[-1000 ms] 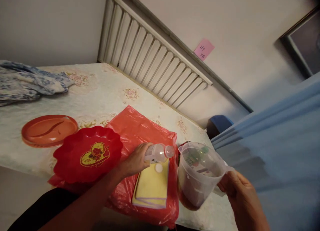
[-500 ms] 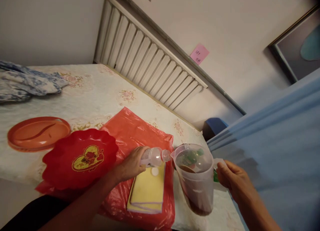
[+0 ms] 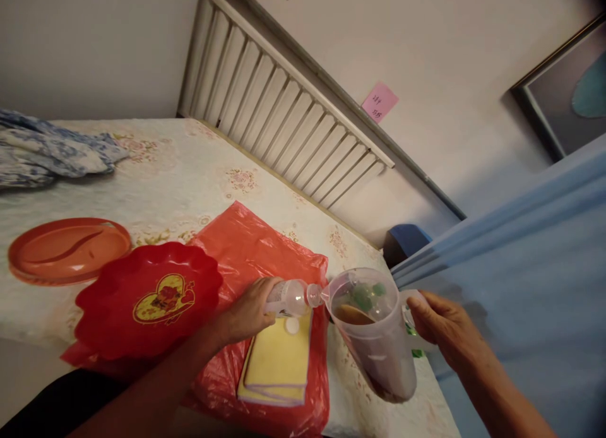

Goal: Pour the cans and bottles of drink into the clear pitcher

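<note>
My left hand is closed around a clear plastic bottle whose uncapped mouth points right. The spout of a translucent pitcher meets the bottle's mouth. Brownish liquid lies inside the pitcher, which tilts toward the bottle. My right hand grips the pitcher's handle at the right. Under the bottle, a folded yellow cloth rests on a red plastic bag, with a white round cap on the cloth. Whether liquid is flowing I cannot tell.
Left of the bag sit a red scalloped tray and an orange lid. A patterned cloth lies at the far left of the flowered tablecloth. Behind are a radiator and, at right, a blue curtain. Green-labelled items stand behind the pitcher.
The pitcher has tipped further toward the bottle, its base swinging right and its liquid nearer the spout. My right hand has risen slightly with the handle; the left hand stays put.
</note>
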{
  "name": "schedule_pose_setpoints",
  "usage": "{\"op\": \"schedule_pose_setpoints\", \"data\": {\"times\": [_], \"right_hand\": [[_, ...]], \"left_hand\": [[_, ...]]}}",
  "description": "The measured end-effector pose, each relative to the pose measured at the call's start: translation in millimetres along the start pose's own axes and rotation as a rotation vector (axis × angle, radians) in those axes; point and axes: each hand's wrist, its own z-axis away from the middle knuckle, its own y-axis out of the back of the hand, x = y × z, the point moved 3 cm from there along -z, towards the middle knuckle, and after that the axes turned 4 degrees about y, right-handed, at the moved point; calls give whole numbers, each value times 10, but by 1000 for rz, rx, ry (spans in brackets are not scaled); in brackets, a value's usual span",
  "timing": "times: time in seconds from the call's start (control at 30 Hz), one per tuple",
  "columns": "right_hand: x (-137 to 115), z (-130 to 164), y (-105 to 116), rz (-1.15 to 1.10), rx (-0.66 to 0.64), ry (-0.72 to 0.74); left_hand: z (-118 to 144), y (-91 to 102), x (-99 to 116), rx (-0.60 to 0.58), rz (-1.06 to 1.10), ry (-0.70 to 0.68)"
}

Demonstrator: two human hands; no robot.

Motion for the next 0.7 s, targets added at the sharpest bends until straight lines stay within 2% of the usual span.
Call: {"op": "schedule_pose_setpoints", "data": {"times": [0.3, 0.7], "right_hand": [[-177, -55, 14, 114, -15, 67], [-190, -125, 42, 183, -66, 51]], "left_hand": [[4, 19, 29, -4, 1, 7], [-8, 5, 8, -8, -6, -1]]}}
